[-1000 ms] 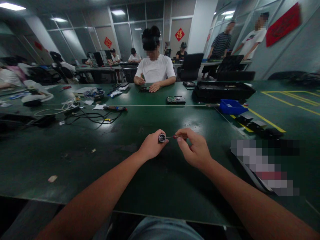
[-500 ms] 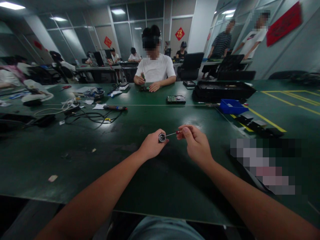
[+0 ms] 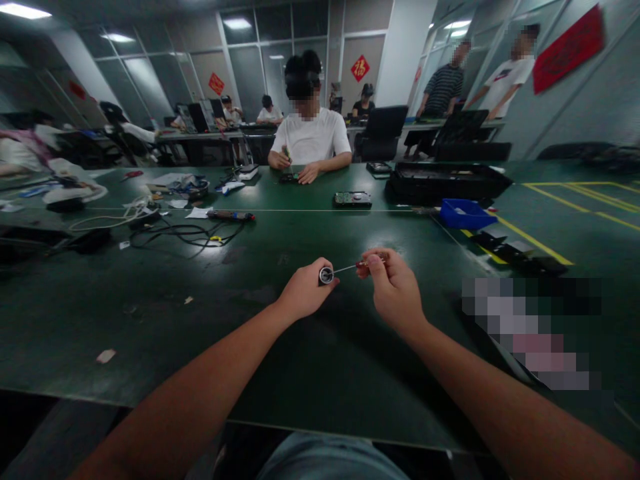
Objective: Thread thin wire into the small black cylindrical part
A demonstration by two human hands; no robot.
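Observation:
My left hand (image 3: 304,291) is closed round a small dark cylindrical part (image 3: 326,275) with a silvery ring at its open end, which faces right. My right hand (image 3: 395,287) grips the red handle of a screwdriver (image 3: 345,269) between thumb and fingers. Its thin metal shaft points left, and the tip reaches into the round opening of the part. Both hands are held above the green table (image 3: 280,380). Most of the cylindrical part is hidden inside my left fingers, so I cannot tell its exact kind.
Beyond my hands lie a hard drive (image 3: 353,199), a black tray (image 3: 445,181) and a blue bin (image 3: 466,214). A pen-shaped tool (image 3: 231,215) and black cables (image 3: 185,235) are at left. A person in white (image 3: 311,140) works across the table.
My right hand has turned slightly, showing more of the screwdriver's handle. The shaft still reaches into the part, and my left hand has barely moved.

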